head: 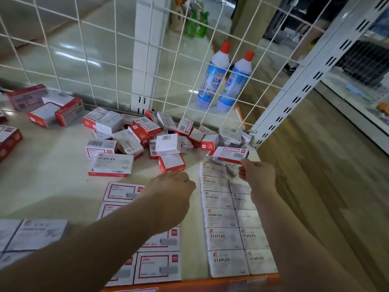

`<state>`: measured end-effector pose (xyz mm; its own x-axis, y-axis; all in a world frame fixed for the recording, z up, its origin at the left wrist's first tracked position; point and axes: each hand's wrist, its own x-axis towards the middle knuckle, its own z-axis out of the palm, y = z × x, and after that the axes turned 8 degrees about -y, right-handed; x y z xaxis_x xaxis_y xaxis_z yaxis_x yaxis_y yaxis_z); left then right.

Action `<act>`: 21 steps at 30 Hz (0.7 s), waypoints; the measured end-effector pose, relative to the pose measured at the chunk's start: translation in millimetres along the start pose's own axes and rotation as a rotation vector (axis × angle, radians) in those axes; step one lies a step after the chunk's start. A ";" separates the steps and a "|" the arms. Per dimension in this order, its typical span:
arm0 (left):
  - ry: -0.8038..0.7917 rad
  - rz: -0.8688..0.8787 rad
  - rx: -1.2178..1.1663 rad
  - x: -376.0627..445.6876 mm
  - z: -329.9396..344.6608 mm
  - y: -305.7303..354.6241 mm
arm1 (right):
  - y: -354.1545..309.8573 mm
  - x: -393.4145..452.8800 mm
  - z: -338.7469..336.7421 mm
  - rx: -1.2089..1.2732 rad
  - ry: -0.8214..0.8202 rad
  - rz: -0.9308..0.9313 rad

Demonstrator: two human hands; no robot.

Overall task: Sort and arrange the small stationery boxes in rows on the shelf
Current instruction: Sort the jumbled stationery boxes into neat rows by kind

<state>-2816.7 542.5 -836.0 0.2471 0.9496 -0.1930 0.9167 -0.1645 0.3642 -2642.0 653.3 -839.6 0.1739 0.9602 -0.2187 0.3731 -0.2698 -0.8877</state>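
Note:
Small red-and-white staple boxes lie in a loose pile (pixel 151 138) at the back of the shelf (pixel 52 178). On the right, grey STAPLES boxes (pixel 229 222) lie flat in two neat rows running toward me. Red-framed boxes (pixel 156 267) form rows in the middle, partly under my left arm. My right hand (pixel 257 175) pinches one red-and-white box (pixel 230 154) by its near edge, above the far end of the grey rows. My left hand (pixel 170 188) hovers over the middle rows with fingers curled, nothing visible in it.
A white wire grid (pixel 117 60) backs the shelf, with two blue cleaner bottles (pixel 225 81) behind it. Larger red boxes (pixel 48 108) lie at the far left. A slotted white upright (pixel 315 74) marks the right corner. An orange strip (pixel 210 281) edges the shelf front.

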 end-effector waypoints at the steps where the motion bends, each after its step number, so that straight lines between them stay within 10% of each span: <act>1: 0.006 0.003 0.004 -0.2 -0.6 -0.7 | 0.1 1.0 1.9 -0.010 0.002 0.002; 21: 0.004 0.031 -0.093 18.2 20.4 -0.4 | 24.2 32.6 6.9 -0.146 -0.025 -0.004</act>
<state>-2806.1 554.3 -858.2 0.2733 0.9455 -0.1772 0.8754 -0.1681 0.4532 -2633.6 678.5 -871.0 0.1497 0.9624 -0.2266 0.5030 -0.2714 -0.8206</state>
